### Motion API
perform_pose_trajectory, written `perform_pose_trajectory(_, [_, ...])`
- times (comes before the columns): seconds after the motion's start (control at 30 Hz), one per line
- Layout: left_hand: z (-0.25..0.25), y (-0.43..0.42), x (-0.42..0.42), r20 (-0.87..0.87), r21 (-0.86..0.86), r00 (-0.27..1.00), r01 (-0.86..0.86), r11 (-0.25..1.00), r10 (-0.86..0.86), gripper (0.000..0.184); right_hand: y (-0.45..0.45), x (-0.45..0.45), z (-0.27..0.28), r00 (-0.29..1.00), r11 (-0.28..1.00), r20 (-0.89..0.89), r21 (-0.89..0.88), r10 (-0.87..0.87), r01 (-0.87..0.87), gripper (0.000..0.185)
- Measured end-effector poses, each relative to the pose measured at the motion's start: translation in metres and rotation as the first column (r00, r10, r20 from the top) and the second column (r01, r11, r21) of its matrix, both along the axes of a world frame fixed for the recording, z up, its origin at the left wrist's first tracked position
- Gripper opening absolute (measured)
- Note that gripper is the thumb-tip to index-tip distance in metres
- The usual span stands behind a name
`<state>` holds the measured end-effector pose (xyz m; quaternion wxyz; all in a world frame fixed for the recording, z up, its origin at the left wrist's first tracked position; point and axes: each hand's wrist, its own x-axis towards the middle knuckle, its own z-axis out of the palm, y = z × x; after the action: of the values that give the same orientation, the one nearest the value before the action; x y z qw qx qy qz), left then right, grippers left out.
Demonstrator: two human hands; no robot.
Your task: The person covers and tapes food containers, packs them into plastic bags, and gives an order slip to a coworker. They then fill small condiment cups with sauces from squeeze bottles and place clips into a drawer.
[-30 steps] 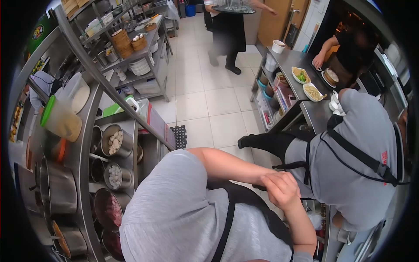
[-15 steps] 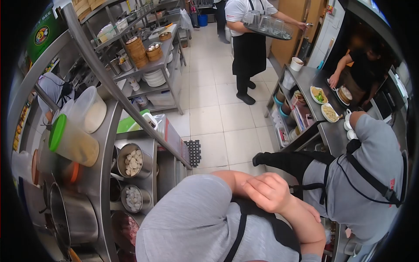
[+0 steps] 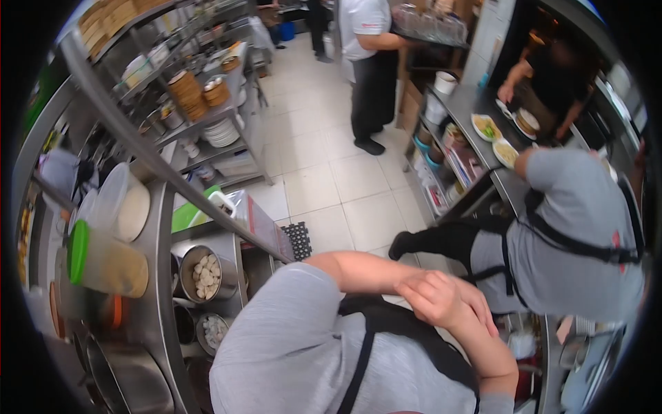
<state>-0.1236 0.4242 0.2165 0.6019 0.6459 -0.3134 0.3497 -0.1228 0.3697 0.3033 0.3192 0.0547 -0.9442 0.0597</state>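
My forearms cross in front of my black apron. My right hand (image 3: 429,297) lies over my left wrist, its fingers bent together across it. Partly hidden behind it, my left hand (image 3: 478,305) rests on my right forearm with its fingers extended and nothing in them. Neither hand touches any kitchen item. To my left, a metal pot of pale pieces (image 3: 205,274) and a smaller pot of whitish pieces (image 3: 212,331) stand on a lower shelf. A green-lidded container (image 3: 114,265) is on the steel shelf above.
A person in grey (image 3: 586,228) leans over the right counter (image 3: 469,110), which holds plated food (image 3: 487,127). Beyond that counter is a person in black (image 3: 552,76). Another person (image 3: 372,62) carries a tray of glasses (image 3: 427,31). Bamboo steamers (image 3: 187,93) stand on the back-left rack.
The camera view has shifted. The person with the tray has come nearer along the aisle. The grey-clad person's arm has moved over the counter. My forearms remain crossed; my left fingers show more.
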Motion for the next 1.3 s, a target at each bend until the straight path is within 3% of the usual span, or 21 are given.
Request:
perform_pose_trajectory(0.17, [0.027,-0.015,-0.037,-0.109,-0.198,0.993,0.022,0.980,-0.044,0.041,0.004,0.021,-0.026,0.995,0.996,-0.075,-0.071,-0.059,0.053,0.035])
perform_pose_trajectory(0.43, [0.030,-0.053,0.000,-0.155,-0.380,0.968,0.124,0.917,-0.195,0.040,-0.002,-0.004,-0.016,0.984,0.991,-0.137,-0.092,-0.111,0.099,0.030])
perform_pose_trajectory(0.63, [0.033,-0.059,0.011,-0.222,-0.488,0.929,0.158,0.858,-0.297,0.040,0.001,0.005,-0.020,0.951,0.972,-0.212,0.015,-0.225,0.234,0.022])
perform_pose_trajectory(0.83, [0.038,-0.042,0.015,-0.301,-0.568,0.864,0.179,0.804,-0.405,0.040,0.011,0.026,-0.011,0.955,0.969,-0.166,0.004,-0.244,0.248,0.025])
perform_pose_trajectory(1.07, [0.032,0.013,0.041,-0.353,-0.631,0.824,0.140,0.763,-0.444,0.041,0.055,0.088,-0.007,0.899,0.913,-0.170,-0.005,-0.403,0.408,0.027])
perform_pose_trajectory(1.13, [0.017,0.046,0.043,-0.347,-0.760,0.745,0.132,0.636,-0.569,0.045,0.080,0.119,-0.005,0.884,0.898,-0.180,0.015,-0.430,0.440,0.022])
perform_pose_trajectory(1.23, [-0.006,0.105,0.040,-0.291,-0.908,0.608,0.068,0.413,-0.739,0.049,0.139,0.200,-0.016,0.728,0.739,-0.250,0.068,-0.638,0.670,0.025])
perform_pose_trajectory(1.27, [-0.007,0.127,0.029,-0.470,-0.816,0.624,-0.035,0.577,-0.625,0.055,0.166,0.242,-0.032,0.638,0.635,-0.268,0.109,-0.722,0.765,0.026])
perform_pose_trajectory(1.3, [-0.011,0.147,0.019,-0.512,-0.791,0.679,-0.134,0.598,-0.526,0.057,0.185,0.285,-0.045,0.448,0.458,-0.218,0.006,-0.867,0.889,0.028])
